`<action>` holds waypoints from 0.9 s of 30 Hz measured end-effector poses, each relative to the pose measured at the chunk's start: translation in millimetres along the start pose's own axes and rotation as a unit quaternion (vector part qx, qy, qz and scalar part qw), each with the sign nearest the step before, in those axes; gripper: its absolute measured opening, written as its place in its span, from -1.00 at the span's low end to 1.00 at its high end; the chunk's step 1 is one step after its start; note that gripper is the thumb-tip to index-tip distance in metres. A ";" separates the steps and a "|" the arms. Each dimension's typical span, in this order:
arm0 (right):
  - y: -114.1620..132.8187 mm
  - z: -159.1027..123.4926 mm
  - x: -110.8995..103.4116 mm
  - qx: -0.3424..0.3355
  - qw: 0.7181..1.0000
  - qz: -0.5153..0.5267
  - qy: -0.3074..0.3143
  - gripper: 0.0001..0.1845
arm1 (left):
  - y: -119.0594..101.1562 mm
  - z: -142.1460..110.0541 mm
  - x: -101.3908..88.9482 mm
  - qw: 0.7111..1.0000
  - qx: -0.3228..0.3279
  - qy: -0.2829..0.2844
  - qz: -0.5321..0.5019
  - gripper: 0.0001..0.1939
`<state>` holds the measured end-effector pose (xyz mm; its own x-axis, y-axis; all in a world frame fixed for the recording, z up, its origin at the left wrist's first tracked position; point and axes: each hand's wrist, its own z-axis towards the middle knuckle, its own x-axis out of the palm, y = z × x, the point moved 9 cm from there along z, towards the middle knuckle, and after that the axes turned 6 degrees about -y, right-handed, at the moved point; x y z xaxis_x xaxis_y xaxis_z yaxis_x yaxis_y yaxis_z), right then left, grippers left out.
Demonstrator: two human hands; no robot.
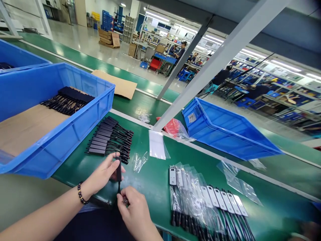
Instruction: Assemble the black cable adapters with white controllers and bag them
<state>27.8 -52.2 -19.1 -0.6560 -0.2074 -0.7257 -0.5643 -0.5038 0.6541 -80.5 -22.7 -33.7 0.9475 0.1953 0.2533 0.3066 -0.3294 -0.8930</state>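
My left hand (111, 170) is closed around the slim black body of a cable adapter (118, 169), held upright above the front edge of the green bench. Lower down, my right hand (134, 207) pinches the adapter's short black cable between thumb and fingers. Just beyond my left hand lies a row of similar black adapters (101, 139), their cables pointing right. To my right sits another row of adapters with light-grey faces (217, 198); the left part of that row is covered by clear plastic bags (192, 187).
A blue bin (82, 122) with cardboard and more adapters stands at left. Another blue bin (225, 134) is tilted at the back right, near a red plastic bag (173, 128). White sheets (156, 145) and clear wrappers (140, 162) lie mid-bench. A slanted white post (200, 80) rises behind.
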 end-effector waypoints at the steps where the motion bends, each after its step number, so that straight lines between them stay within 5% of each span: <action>1: 0.7 0.5 -1.3 -0.006 1.000 -0.006 -0.006 -0.87 | 11.7 -0.6 5.7 0.999 -0.037 0.018 -0.035 -0.51; 6: -10.5 11.4 -22.5 0.028 0.999 -0.009 -0.015 -0.87 | 44.9 -1.4 23.4 0.973 -0.124 0.052 -0.189 -0.56; 10: -27.0 28.0 -44.2 0.036 0.993 -0.091 -0.066 -0.76 | 57.9 0.2 31.0 0.960 -0.163 0.061 -0.218 -0.57; 15: -34.0 43.5 -36.2 -0.003 0.976 -0.197 -0.090 -0.67 | 61.7 3.7 33.6 0.968 -0.152 0.062 -0.192 -0.62; 27: -40.5 51.3 -26.7 0.013 0.972 -0.224 -0.074 -0.65 | 65.2 6.9 33.0 0.970 -0.144 0.058 -0.187 -0.69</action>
<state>42.5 16.8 -15.2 -0.4051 0.1509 -0.9017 -0.8211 -0.4938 0.2863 -29.9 -31.3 -86.2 0.7637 0.2518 0.5945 0.6280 -0.5036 -0.5934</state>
